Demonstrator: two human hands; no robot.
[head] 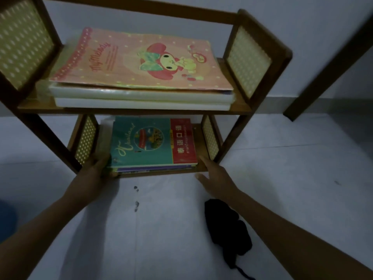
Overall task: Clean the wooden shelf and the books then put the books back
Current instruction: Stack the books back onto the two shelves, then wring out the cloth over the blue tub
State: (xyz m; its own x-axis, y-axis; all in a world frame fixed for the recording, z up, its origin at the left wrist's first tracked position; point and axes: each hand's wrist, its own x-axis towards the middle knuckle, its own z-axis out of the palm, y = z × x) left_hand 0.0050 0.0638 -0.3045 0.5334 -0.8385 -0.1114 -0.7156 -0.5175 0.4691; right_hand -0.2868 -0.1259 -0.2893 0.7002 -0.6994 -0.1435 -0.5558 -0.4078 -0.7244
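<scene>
Gripping the front left corner of the teal book stack (pixel 153 142) is the left hand (pixel 94 172), fingers curled round it. Right hand (pixel 214 174) is held flat & loose w/ nothing in it, by the wooden shelf (pixel 129 111)'s lower front right corner. Pink book pile (pixel 139 61) is laid on the upper board. A dark cloth (pixel 226 225) is left on the floor.

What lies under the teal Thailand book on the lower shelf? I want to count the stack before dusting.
Under the teal Thailand book only the front edge of a purple book shows, perhaps another below it. Their covers are hidden, so no sure count. The left hand touches the stack's left corner.
</scene>
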